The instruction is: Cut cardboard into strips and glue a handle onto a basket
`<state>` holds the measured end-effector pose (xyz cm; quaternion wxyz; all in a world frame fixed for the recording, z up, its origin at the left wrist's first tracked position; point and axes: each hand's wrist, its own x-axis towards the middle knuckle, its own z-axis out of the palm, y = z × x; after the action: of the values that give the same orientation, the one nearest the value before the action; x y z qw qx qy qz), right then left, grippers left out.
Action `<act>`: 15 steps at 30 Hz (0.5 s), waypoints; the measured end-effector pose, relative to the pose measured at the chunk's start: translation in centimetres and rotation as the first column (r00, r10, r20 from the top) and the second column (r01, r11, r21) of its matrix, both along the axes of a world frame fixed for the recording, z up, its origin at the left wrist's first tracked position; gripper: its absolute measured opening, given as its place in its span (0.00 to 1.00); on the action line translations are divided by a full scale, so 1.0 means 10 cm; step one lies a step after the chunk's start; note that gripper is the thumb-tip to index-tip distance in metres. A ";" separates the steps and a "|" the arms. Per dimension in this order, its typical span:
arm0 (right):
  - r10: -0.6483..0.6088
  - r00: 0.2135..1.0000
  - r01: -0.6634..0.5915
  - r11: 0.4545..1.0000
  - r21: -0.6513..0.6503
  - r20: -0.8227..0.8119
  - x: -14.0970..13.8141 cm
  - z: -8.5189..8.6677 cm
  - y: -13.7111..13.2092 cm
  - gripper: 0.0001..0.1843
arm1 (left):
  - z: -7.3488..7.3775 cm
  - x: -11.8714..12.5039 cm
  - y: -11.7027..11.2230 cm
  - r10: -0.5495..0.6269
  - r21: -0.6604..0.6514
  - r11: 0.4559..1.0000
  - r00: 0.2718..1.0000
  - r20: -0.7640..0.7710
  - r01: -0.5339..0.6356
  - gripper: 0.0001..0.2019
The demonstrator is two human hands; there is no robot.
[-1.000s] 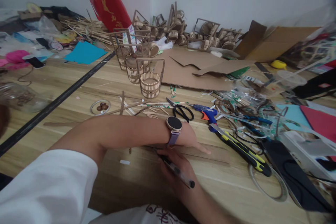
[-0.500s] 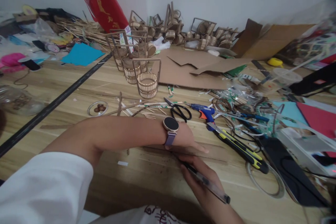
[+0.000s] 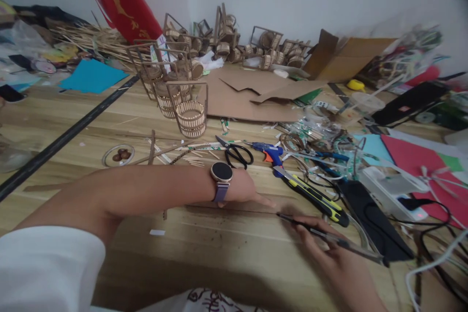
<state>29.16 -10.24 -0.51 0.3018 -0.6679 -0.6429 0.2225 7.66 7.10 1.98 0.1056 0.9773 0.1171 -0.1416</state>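
My left hand [image 3: 243, 187], below a wrist with a round-faced watch [image 3: 221, 172], lies flat over a thin brown strip [image 3: 252, 208], one finger stretched to the right. Most of the strip hides under the hand and forearm. In my right hand [image 3: 331, 251] is a pen [image 3: 340, 241], gripped between thumb and fingers. Its tip touches or nearly touches the strip's near edge, just right of my left fingertips. Beyond the left hand lie black-handled scissors [image 3: 237, 153] and a blue glue gun [image 3: 266, 152]. A yellow-black utility knife [image 3: 314, 197] rests above the right hand.
Small slatted buckets [image 3: 190, 119] with tall handles stand beyond my left forearm. Flat cardboard [image 3: 234, 100] lies behind them. A ring with brown beads [image 3: 119, 155] sits at left. A white power strip [image 3: 393, 192], cables and a black phone-like slab [image 3: 373, 219] crowd the right.
My right hand has moved right with the pen, its tip sliding along the strip's edge away from under my left wrist. The left hand stays on the strip; the view has shifted rightward.
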 end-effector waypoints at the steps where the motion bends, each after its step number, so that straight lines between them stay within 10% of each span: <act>1: -0.040 0.999 0.039 0.999 0.025 0.034 0.06 0.00 -0.02 0.15 | 0.01 0.01 0.00 -0.030 -0.009 1.000 0.999 -0.042 0.029 0.64; 10: -0.275 0.914 0.235 0.959 0.161 0.300 0.44 0.14 -0.21 0.16 | 0.20 0.05 -0.05 -0.111 0.004 0.993 0.971 -0.211 0.114 0.66; 15: -0.105 0.979 0.067 0.975 0.212 0.174 0.02 0.30 -0.14 0.09 | 0.29 0.03 -0.08 -0.105 0.011 0.994 0.961 -0.254 0.112 0.63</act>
<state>29.31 -11.64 2.47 0.3176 -0.6783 -0.6579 0.0787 7.97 6.34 4.92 0.0695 0.9574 0.0777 -0.2694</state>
